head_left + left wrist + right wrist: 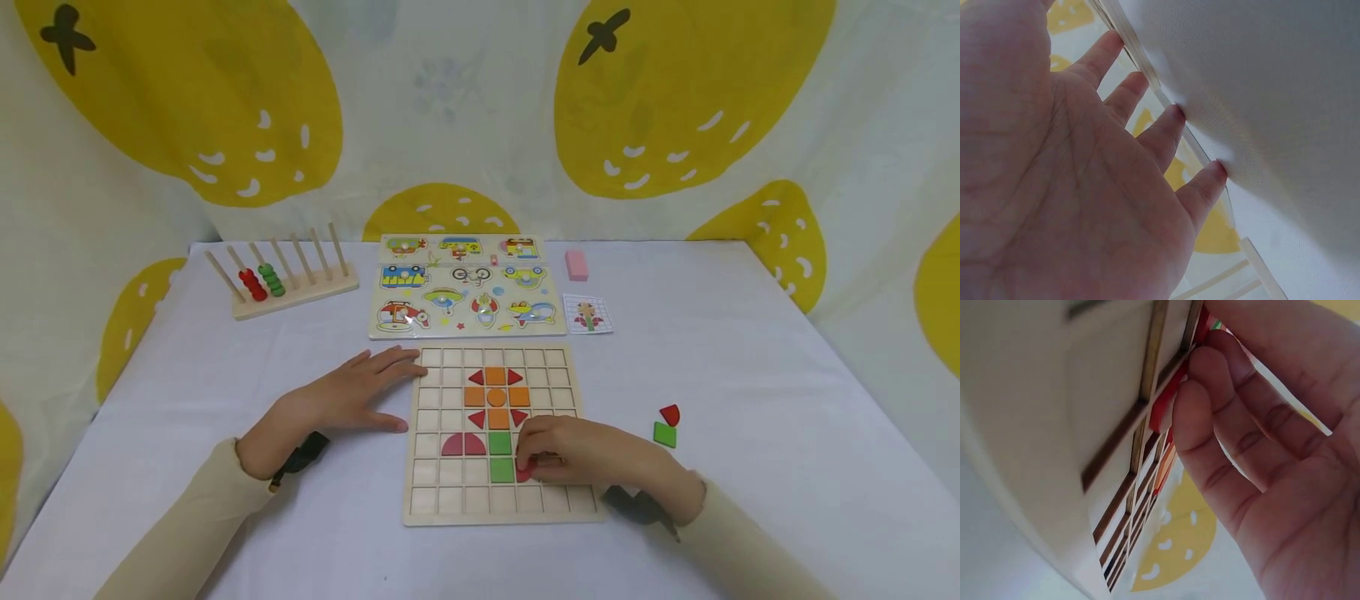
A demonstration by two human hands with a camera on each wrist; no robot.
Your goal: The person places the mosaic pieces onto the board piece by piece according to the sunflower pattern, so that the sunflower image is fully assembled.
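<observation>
Soft, even, bright light; faint shadows; both wrist views blurred close-up.

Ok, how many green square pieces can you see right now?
3. Two green squares stacked in the grid board's middle column, left of the right hand; one loose green square on the table, right. Hand may hide others.

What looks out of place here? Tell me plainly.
Nothing is spilled or damaged. Two loose pieces, a red one and a green one, lie on the table right of the grid board, apart from it.
</observation>
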